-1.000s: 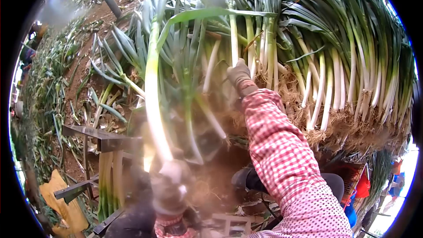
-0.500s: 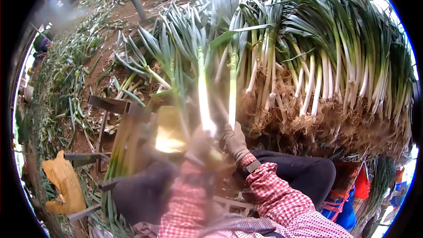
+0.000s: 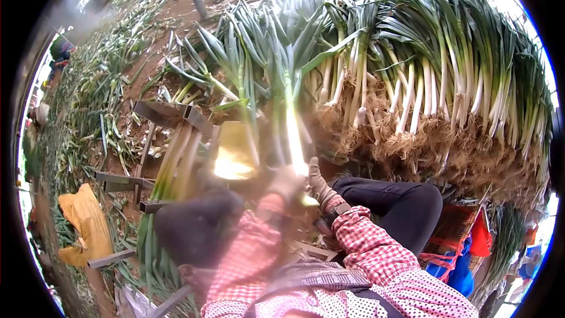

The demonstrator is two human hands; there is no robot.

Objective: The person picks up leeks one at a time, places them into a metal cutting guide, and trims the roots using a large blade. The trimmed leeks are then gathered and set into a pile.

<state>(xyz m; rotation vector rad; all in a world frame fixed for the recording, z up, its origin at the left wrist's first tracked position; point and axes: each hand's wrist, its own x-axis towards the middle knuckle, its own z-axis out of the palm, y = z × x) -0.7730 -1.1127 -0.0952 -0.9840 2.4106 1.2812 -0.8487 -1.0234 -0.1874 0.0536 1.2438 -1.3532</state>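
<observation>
Cloth (image 3: 87, 221), yellow and crumpled, lies at eight o'clock. At nine, a metal frame (image 3: 170, 111) holds a slanting bundle (image 3: 179, 168) of leeks. Near six o'clock, the left hand (image 3: 285, 184), blurred, is wrapped round the white lower end of a leek (image 3: 292, 123) whose leaves point to twelve. Just right of it is the right hand (image 3: 319, 184), partly curled; whether it grips anything, I cannot tell. A leek pile (image 3: 435, 85) with earthy roots lies at two, a basket (image 3: 455, 227) at four.
</observation>
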